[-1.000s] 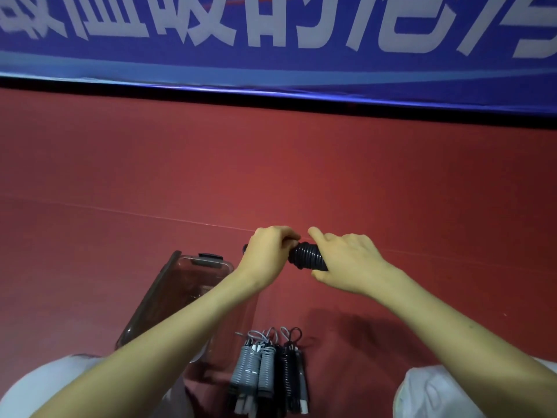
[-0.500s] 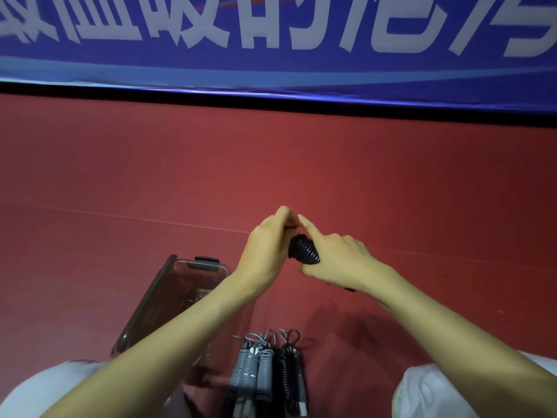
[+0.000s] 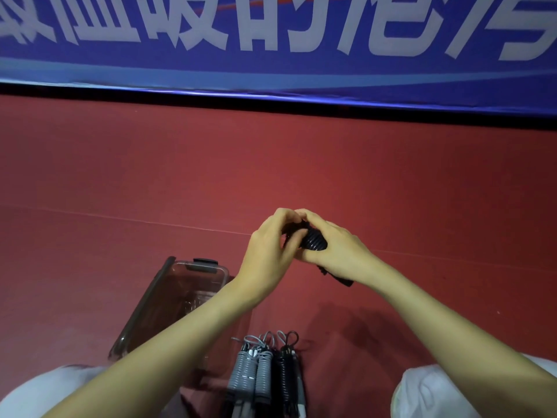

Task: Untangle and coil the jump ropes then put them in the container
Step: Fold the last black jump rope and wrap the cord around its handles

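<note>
Well, the person sits on the red floor [image 3: 126,182] with both hands raised in front of them, closed together around a black jump rope [image 3: 314,242]. The rope is wound into a tight, ribbed bundle, its turns lying side by side like a spring, and only a short stretch shows between the palms. The left hand [image 3: 269,254] has its fingers [image 3: 284,217] curled over the top of the bundle, and the right hand [image 3: 339,251] wraps it from the other side, fingers bent around it, so the fingertips of both hands meet above it. A dark handle end [image 3: 339,278] pokes out below the right wrist.

The clear container [image 3: 176,289] stands on the floor below the left forearm, well back from the floor's far edge, with a dark clip on its far rim. Just beside it, between the person's white-clad knees, lie finished bundles side by side: grey ropes [image 3: 250,377] nearest the container and black ropes [image 3: 285,377] touching them, small cord loops sticking out at their far ends. A blue banner [image 3: 271,70] runs along the floor's far edge.
</note>
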A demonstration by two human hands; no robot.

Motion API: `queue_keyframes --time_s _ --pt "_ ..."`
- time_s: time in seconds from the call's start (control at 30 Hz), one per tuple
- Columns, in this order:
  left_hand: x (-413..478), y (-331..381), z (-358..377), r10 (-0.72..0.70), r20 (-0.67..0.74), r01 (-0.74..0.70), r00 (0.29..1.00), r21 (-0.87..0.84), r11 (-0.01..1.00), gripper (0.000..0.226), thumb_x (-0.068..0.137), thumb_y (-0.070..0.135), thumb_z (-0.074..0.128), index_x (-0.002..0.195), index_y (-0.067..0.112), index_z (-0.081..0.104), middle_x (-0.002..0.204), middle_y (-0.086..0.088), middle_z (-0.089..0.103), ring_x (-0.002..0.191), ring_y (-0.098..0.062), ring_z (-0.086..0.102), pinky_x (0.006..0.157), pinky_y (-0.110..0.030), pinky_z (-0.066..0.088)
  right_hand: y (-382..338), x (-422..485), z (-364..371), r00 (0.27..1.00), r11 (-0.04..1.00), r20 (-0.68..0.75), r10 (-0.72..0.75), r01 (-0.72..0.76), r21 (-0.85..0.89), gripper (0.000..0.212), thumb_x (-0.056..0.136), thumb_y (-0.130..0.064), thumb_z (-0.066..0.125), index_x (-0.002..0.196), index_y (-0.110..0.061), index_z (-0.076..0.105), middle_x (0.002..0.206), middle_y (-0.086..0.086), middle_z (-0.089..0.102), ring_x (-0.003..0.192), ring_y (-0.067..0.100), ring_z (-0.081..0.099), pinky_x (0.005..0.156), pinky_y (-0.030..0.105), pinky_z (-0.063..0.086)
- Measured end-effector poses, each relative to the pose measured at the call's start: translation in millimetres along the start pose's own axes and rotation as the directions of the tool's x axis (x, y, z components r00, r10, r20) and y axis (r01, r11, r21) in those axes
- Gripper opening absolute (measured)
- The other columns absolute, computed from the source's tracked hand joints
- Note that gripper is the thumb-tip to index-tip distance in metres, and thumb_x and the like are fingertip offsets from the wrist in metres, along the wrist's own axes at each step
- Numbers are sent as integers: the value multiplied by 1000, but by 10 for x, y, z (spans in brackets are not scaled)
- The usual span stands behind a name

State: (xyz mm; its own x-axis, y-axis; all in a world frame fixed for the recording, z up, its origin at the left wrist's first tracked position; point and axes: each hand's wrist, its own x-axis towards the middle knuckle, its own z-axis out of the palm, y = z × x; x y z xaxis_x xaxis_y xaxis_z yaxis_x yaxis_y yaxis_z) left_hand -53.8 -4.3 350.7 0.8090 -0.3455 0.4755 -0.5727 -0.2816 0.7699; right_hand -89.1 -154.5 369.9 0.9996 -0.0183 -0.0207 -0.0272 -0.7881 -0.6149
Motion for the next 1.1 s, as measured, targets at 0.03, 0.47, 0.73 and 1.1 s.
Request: queue_keyframes --time_s 0.03,0.47,0.73,1.1 --pt "-2 21 -3 0 20 1 1000 -25 1000 18 91 19 65 106 19 56 106 8 67 101 -7 64 88 -31 52 5 2 22 1000 1000 -21 2 -2 10 55 81 -48 63 125 -58 31 112 -9 61 103 16 57 79 35 42" --pt "106 59 36 -524 168 433 835 -788 438 37 104 30 36 123 10 60 120 -2 67 111 -11 62 94 -25 47 -54 76 31 990 862 -139 -1 71 502 58 82 -31 75 131 -42 46 110 -13 64 92 -9 57 80 23 48" --pt "86 39 1 -435 287 458 853 -811 363 45 91 12 56 133 -2 48 105 -10 69 95 -17 68 86 -26 54 -31 107 76 993 869 -107 -45 92 486 78 68 -51 74 137 -51 37 126 -2 56 118 17 54 91 41 51" --pt "42 27 9 -438 291 503 850 -692 517 48 85 25 63 128 5 56 116 -9 64 103 -21 60 97 -68 41 -60 95 74 900 900 -437 -7 196 390 17 94 -22 60 82 -33 59 94 -2 60 82 6 54 77 21 42"
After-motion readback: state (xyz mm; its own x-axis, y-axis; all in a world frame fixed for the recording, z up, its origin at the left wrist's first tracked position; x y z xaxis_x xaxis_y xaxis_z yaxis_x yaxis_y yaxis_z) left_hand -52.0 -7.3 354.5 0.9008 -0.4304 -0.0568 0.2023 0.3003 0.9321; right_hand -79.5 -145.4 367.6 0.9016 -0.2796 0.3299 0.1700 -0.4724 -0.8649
